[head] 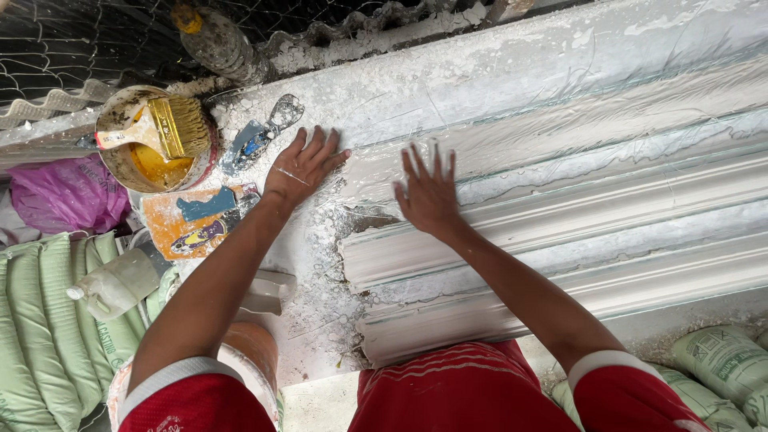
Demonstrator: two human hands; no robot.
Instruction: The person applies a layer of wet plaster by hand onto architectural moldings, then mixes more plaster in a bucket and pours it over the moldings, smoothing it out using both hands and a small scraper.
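Two hands, left hand (302,166) and right hand (426,194), both open-fingered, empty, flat on one ridged plaster moulding (608,232); one brush (160,126) nearby.

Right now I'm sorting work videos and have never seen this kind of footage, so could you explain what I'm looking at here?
This is one picture from a camera worn on a person's head, looking down at their own two bare hands. The left hand and right hand both lie flat, fingers spread, holding nothing. They press on a long white ridged moulding that lies on a plaster-crusted bench. To the left stand a tin of yellow liquid with a brush laid across it, a scraper, and a plastic bottle. Green sacks are stacked beside the bench.
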